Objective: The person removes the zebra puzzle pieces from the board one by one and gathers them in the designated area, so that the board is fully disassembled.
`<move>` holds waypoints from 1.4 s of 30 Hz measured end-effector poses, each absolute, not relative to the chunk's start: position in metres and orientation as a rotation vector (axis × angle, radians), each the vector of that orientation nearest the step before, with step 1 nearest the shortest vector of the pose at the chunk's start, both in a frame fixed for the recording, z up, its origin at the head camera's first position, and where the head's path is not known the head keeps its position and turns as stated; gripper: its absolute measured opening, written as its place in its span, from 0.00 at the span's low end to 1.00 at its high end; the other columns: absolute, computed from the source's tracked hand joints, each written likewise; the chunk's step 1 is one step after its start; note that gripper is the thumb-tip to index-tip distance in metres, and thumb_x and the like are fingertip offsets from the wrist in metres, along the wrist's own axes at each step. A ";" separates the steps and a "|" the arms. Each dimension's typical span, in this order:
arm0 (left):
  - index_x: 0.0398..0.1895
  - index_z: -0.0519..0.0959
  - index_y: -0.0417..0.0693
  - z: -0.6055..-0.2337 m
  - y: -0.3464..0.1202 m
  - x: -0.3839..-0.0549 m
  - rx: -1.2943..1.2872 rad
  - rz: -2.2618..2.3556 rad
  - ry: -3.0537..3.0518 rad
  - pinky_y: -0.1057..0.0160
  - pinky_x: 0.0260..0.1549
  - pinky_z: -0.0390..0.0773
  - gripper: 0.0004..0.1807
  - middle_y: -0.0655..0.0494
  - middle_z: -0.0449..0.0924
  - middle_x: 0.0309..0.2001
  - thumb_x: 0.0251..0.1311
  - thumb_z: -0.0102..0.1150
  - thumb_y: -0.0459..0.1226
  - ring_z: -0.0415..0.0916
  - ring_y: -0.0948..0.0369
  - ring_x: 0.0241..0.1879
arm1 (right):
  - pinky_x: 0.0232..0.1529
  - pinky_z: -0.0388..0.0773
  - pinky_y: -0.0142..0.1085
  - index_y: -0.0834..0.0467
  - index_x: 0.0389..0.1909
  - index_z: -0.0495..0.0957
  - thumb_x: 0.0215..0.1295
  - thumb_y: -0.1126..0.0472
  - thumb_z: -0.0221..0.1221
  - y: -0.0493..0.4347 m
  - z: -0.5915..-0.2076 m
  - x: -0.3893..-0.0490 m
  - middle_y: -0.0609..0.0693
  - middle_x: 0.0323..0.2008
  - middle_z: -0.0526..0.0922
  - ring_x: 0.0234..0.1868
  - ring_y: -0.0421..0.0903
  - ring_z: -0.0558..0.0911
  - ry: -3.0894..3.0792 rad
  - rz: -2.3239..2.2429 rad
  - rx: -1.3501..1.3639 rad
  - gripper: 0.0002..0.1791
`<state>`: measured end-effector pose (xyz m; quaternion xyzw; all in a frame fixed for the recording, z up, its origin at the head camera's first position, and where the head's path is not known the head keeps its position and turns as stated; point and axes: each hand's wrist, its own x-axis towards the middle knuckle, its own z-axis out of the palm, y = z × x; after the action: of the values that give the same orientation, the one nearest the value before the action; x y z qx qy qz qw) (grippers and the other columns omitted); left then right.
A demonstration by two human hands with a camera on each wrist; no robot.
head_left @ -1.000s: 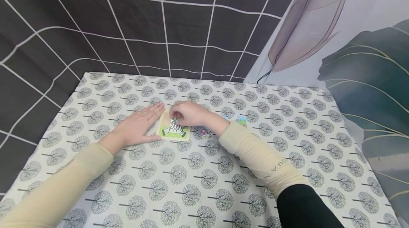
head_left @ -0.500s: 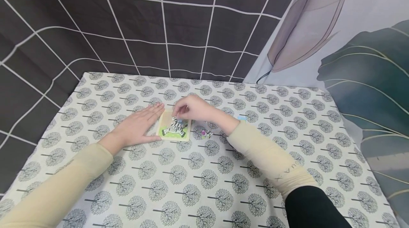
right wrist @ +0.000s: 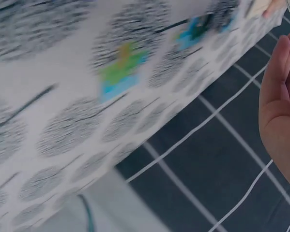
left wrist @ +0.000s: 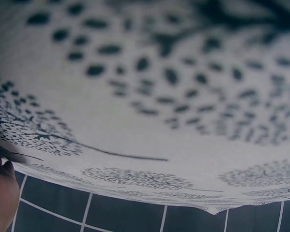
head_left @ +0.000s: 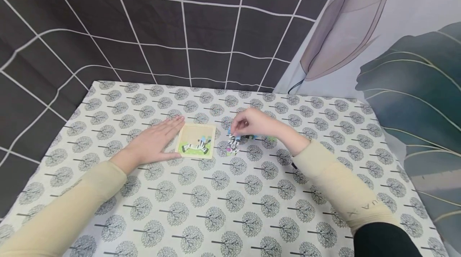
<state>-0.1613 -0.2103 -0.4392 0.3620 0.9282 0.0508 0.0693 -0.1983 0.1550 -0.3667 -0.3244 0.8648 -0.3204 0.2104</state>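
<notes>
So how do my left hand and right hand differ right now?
Your left hand lies flat, fingers straight; your right hand pinches a puzzle piece with curled fingers. Your left hand touches the puzzle tray on its left side; your right hand is past the tray's right side. Both hands are bare.

Tree-print tablecloth (left wrist: 111, 130), dark white-lined curtain (left wrist: 125, 212) below, left hand (left wrist: 2, 200) cropped at left
</notes>
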 end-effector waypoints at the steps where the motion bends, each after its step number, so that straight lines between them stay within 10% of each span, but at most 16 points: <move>1: 0.86 0.44 0.38 -0.439 -0.211 -0.161 1.093 0.155 2.796 0.45 0.86 0.50 0.59 0.43 0.42 0.87 0.70 0.51 0.70 0.45 0.43 0.86 | 0.48 0.88 0.32 0.63 0.38 0.88 0.65 0.71 0.68 0.160 -0.369 -0.198 0.54 0.37 0.92 0.37 0.41 0.87 2.401 -0.886 -0.894 0.03; 42: 0.87 0.44 0.39 -0.441 -0.210 -0.162 1.067 0.160 2.786 0.45 0.87 0.49 0.59 0.44 0.40 0.88 0.71 0.50 0.70 0.43 0.43 0.87 | 0.53 0.90 0.38 0.63 0.44 0.88 0.65 0.68 0.70 0.171 -0.384 -0.190 0.55 0.42 0.91 0.43 0.48 0.89 2.567 -0.801 -0.905 0.08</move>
<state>-0.1623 -0.2096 -0.4406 0.3561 0.9297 0.0534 0.0772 -0.1897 0.1708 -0.3837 -0.3152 0.8943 -0.2791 0.1518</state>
